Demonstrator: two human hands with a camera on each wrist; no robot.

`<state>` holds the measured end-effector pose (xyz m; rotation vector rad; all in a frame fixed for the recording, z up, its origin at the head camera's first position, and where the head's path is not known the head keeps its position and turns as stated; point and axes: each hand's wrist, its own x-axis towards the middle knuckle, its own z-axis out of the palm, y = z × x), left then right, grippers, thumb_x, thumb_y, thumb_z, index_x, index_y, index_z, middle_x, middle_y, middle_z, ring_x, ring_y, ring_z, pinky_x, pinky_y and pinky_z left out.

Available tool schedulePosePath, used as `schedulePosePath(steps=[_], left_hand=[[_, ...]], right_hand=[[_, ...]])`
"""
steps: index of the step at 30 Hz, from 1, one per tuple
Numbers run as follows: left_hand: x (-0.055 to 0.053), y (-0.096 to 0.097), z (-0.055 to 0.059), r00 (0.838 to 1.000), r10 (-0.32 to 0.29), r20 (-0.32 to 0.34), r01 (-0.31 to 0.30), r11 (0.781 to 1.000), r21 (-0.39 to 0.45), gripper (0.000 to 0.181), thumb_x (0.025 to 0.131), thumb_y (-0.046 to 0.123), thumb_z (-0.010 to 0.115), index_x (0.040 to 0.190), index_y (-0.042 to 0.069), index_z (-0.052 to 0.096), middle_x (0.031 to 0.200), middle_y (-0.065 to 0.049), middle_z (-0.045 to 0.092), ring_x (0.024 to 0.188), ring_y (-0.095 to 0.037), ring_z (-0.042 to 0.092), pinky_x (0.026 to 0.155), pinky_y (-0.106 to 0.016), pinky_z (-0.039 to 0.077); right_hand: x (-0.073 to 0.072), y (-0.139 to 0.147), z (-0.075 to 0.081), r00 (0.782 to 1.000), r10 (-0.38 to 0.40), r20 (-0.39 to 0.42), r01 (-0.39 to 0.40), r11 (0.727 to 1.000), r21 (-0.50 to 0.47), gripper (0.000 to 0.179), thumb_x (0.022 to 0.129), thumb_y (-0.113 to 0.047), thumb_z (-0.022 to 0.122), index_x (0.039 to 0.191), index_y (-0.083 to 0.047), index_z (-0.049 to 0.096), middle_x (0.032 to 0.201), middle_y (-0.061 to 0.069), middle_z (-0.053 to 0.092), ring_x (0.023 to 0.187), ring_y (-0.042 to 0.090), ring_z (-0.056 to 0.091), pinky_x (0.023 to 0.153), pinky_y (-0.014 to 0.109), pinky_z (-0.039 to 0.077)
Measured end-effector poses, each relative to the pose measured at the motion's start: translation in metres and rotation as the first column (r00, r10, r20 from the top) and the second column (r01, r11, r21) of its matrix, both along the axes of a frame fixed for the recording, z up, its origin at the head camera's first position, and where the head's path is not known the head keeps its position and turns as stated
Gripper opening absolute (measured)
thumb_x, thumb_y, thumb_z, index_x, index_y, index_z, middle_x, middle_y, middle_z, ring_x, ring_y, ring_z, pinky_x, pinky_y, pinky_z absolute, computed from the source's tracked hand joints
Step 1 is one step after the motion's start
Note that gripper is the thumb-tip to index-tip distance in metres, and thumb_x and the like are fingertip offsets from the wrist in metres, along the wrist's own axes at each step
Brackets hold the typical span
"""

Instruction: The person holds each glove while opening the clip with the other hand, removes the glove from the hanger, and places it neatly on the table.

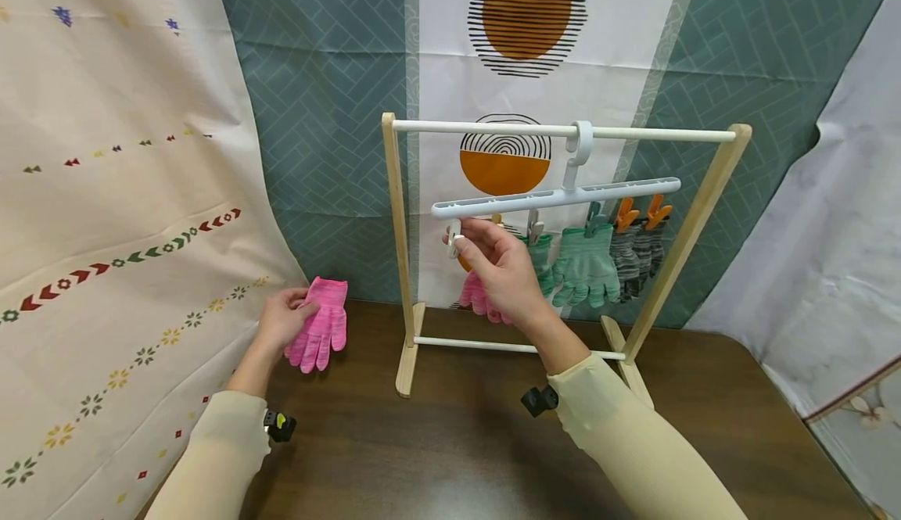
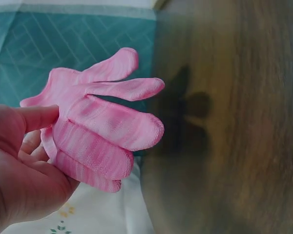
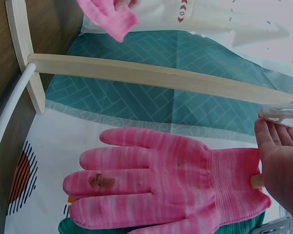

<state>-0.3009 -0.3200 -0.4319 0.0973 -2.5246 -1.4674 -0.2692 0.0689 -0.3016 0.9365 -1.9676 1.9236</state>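
Observation:
My left hand (image 1: 280,318) pinches a pink knitted glove (image 1: 322,332) near its cuff, thumb on the near side. In the left wrist view its fingers point right, over the table. At the left end of a pale blue hanger (image 1: 507,202), my right hand (image 1: 508,274) pinches a white clothespin (image 1: 454,240) between thumb and fingers. A second pink glove (image 3: 161,175) hangs beside that hand, partly hidden by it in the head view. Its palm side has a brown stain, and a tan clothespin (image 3: 257,181) sits at its cuff.
Green gloves (image 1: 586,266) and dark grey gloves (image 1: 637,256) hang farther right on clothespins. The hanger hooks over the white top bar (image 1: 486,127) of a wooden rack (image 1: 397,223) standing on a brown table (image 1: 450,442). Patterned cloths surround the table at the back and sides.

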Motion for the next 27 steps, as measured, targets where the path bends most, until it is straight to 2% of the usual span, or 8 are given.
schedulePosePath(steps=[3, 8, 12, 15, 20, 27], left_hand=[[-0.006, -0.005, -0.007, 1.000, -0.010, 0.022, 0.010, 1.000, -0.012, 0.042, 0.103, 0.006, 0.067, 0.138, -0.016, 0.058, 0.124, -0.031, 0.071, 0.092, -0.001, 0.063, 0.075, -0.012, 0.049], [-0.014, -0.012, -0.019, 0.997, -0.011, 0.076, 0.016, 0.998, -0.067, 0.043, 0.104, 0.009, 0.066, 0.139, -0.015, 0.058, 0.126, -0.031, 0.069, 0.109, -0.026, 0.066, 0.078, -0.019, 0.049], [-0.020, -0.018, -0.029, 0.995, -0.011, 0.100, 0.023, 0.992, -0.120, 0.043, 0.104, 0.009, 0.065, 0.137, -0.017, 0.057, 0.129, -0.034, 0.064, 0.117, -0.041, 0.061, 0.089, -0.037, 0.052], [-0.022, -0.021, -0.035, 0.994, -0.014, 0.104, 0.031, 0.986, -0.163, 0.041, 0.103, 0.008, 0.065, 0.135, -0.018, 0.058, 0.130, -0.038, 0.062, 0.120, -0.048, 0.059, 0.097, -0.052, 0.051], [-0.027, -0.027, -0.043, 0.994, -0.016, 0.110, 0.042, 0.970, -0.241, 0.040, 0.102, 0.007, 0.065, 0.133, -0.018, 0.059, 0.128, -0.039, 0.062, 0.121, -0.051, 0.059, 0.102, -0.060, 0.047], [-0.031, -0.028, -0.051, 0.992, 0.007, 0.127, 0.031, 0.956, -0.293, 0.040, 0.099, 0.007, 0.066, 0.130, -0.017, 0.060, 0.120, -0.036, 0.064, 0.111, -0.048, 0.060, 0.097, -0.060, 0.047]], right_hand=[[0.000, 0.000, 0.000, 1.000, 0.004, -0.009, -0.004, 1.000, -0.004, 0.035, 0.107, -0.011, 0.065, 0.141, 0.000, 0.062, 0.127, 0.016, 0.074, 0.122, 0.036, 0.066, 0.104, 0.032, 0.053], [0.001, 0.001, 0.001, 1.000, -0.001, -0.014, 0.001, 1.000, -0.009, 0.035, 0.107, -0.012, 0.065, 0.140, -0.001, 0.063, 0.127, 0.017, 0.074, 0.122, 0.041, 0.064, 0.104, 0.032, 0.053], [0.002, 0.000, 0.001, 1.000, 0.011, -0.013, -0.011, 1.000, -0.013, 0.036, 0.108, -0.010, 0.064, 0.141, 0.002, 0.061, 0.128, 0.023, 0.072, 0.123, 0.043, 0.063, 0.106, 0.032, 0.052], [0.002, 0.000, 0.002, 1.000, 0.009, -0.012, -0.009, 1.000, -0.011, 0.036, 0.108, -0.010, 0.064, 0.141, 0.003, 0.061, 0.129, 0.025, 0.071, 0.121, 0.039, 0.065, 0.106, 0.033, 0.052], [0.002, 0.001, 0.002, 1.000, -0.004, -0.008, 0.004, 1.000, -0.001, 0.035, 0.108, -0.011, 0.064, 0.141, -0.001, 0.062, 0.128, 0.023, 0.072, 0.118, 0.030, 0.067, 0.106, 0.033, 0.052], [0.002, 0.003, 0.000, 1.000, -0.014, 0.008, 0.014, 1.000, 0.005, 0.035, 0.108, -0.013, 0.065, 0.141, -0.002, 0.063, 0.128, 0.019, 0.072, 0.117, 0.041, 0.067, 0.104, 0.034, 0.053]])
